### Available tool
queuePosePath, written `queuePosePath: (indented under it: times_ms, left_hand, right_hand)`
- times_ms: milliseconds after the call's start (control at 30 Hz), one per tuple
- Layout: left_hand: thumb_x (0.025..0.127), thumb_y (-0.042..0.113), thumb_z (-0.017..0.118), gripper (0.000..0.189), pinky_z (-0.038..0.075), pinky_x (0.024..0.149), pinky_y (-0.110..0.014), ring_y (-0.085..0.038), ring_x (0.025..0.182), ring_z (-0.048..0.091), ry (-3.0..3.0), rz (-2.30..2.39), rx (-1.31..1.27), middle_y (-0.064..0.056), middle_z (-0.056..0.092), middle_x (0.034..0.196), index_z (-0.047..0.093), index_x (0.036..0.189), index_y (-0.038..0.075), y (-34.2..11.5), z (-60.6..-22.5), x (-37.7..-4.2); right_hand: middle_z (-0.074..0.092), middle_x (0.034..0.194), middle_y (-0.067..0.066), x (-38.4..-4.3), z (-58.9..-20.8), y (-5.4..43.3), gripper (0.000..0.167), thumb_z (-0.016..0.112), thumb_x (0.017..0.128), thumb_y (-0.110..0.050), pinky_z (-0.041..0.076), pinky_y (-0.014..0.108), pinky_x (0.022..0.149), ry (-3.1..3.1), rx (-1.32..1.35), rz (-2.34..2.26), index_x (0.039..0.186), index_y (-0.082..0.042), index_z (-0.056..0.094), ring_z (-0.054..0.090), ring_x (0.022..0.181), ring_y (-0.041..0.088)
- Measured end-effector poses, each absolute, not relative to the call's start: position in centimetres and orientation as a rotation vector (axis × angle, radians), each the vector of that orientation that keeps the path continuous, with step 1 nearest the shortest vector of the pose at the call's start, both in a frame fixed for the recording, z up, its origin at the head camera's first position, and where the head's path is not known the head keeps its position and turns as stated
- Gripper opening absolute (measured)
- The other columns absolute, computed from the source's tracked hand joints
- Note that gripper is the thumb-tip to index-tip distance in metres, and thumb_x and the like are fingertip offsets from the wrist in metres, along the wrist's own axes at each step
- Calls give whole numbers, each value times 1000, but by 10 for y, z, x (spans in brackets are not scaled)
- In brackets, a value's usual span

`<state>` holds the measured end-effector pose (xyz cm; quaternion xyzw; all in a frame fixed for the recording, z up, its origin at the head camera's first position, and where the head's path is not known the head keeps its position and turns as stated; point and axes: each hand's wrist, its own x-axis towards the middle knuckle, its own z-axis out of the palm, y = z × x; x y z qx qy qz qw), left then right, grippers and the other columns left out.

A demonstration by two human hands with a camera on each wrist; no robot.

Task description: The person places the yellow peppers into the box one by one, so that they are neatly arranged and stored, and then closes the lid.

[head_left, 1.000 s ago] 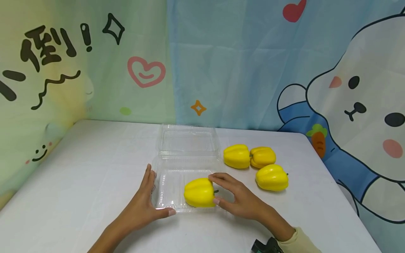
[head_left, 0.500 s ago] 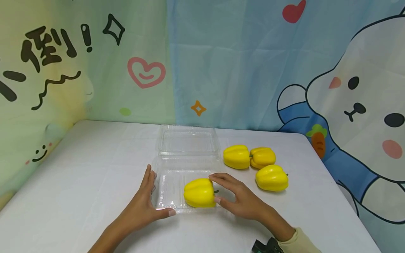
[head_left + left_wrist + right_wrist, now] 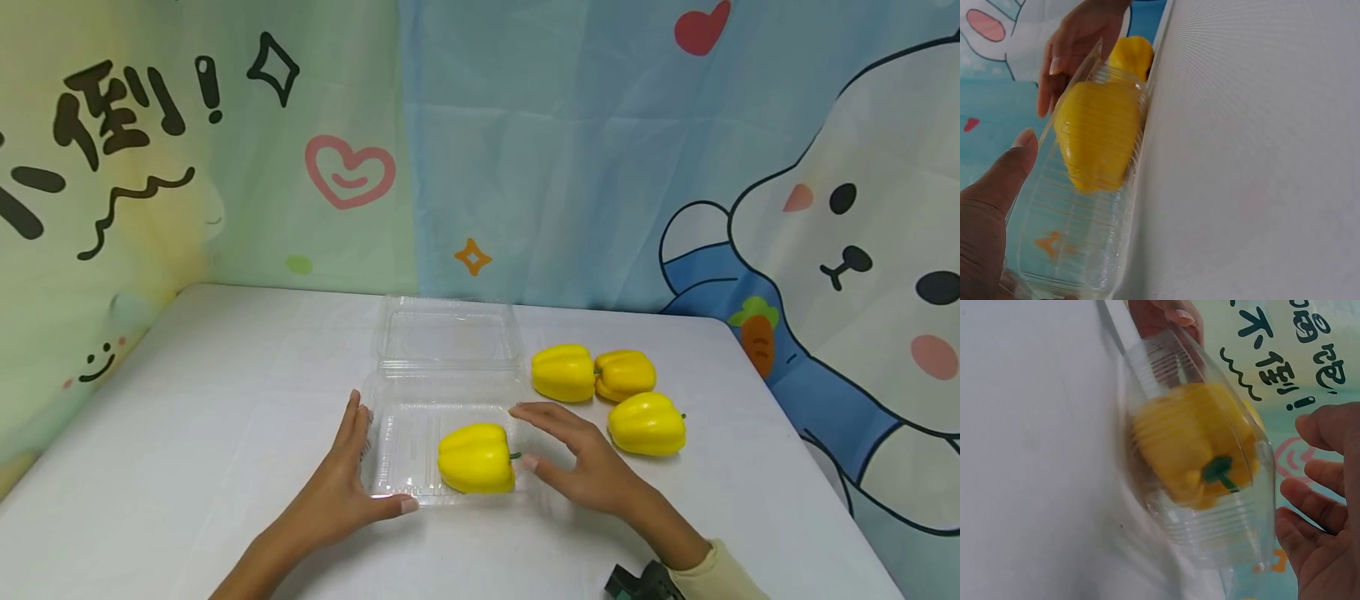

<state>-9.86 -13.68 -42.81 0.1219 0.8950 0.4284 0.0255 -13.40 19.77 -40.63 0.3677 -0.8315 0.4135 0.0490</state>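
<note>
A yellow bell pepper [image 3: 474, 458] lies on its side in the right part of a clear plastic clamshell box [image 3: 405, 442], its green stem pointing right. The box's lid [image 3: 450, 333] is folded back, away from the person. My left hand [image 3: 337, 487] rests at the box's front left corner, fingers straight along the side and thumb at the front edge. Just right of the pepper, my right hand [image 3: 585, 462] is spread and holds nothing. In the right wrist view, a gap shows between its fingers [image 3: 1313, 500] and the pepper [image 3: 1194, 444], which sits behind the clear wall.
Three more yellow bell peppers lie right of the box: one by the lid [image 3: 562, 372], one touching it [image 3: 625, 375] and one nearer [image 3: 647, 424]. A white-covered table [image 3: 187, 433] bears everything. A printed cloth [image 3: 525, 150] hangs behind it.
My right hand has come off the pepper and moved a little to the right. The pepper stays in the box, and my left hand keeps its place.
</note>
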Motion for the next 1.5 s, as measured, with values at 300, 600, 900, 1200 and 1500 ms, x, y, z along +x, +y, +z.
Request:
queuePosePath:
  times_ms: [300, 600, 900, 1200, 1500]
  left_hand:
    - [63, 58, 85, 136, 26, 108, -57, -38, 142, 22, 2756, 1343, 387, -10, -9, 162, 3, 155, 0, -137, -430, -100]
    - [64, 56, 85, 134, 25, 108, -57, -39, 143, 18, 2755, 1347, 398, -7, -13, 161, 5, 153, -5, -138, -430, -99]
    - [62, 61, 83, 136, 25, 109, -56, -36, 144, 17, 2764, 1340, 390, -7, -12, 162, 6, 153, -4, -138, -430, -98]
    - [63, 60, 84, 136, 25, 109, -56, -37, 143, 19, 2759, 1349, 400, -4, -14, 161, 5, 154, -3, -137, -430, -99]
    - [62, 56, 86, 136, 23, 109, -56, -37, 144, 17, 2747, 1353, 373, -8, -11, 162, 4, 154, -2, -138, -429, -99]
  right_hand:
    - [59, 132, 8, -144, -395, 220, 51, 68, 88, 4, 42, 30, 101, -2455, 1104, 1429, 136, -4, 54, 53, 122, 19]
    - [60, 131, 7, -151, -383, 244, 49, 70, 86, 5, 42, 23, 99, -2512, 1023, 1374, 132, -6, 59, 52, 123, 12]
    - [63, 127, 10, -158, -379, 269, 43, 70, 86, 3, 43, 20, 95, -2586, 968, 1352, 128, -3, 62, 54, 119, 6]
    - [62, 129, 8, -162, -372, 290, 40, 68, 92, -10, 41, 15, 94, -2733, 795, 1317, 130, -4, 61, 57, 117, 8]
    - [60, 131, 8, -164, -367, 315, 42, 70, 90, -8, 35, 10, 95, -2739, 784, 1150, 131, -8, 60, 45, 121, -8]
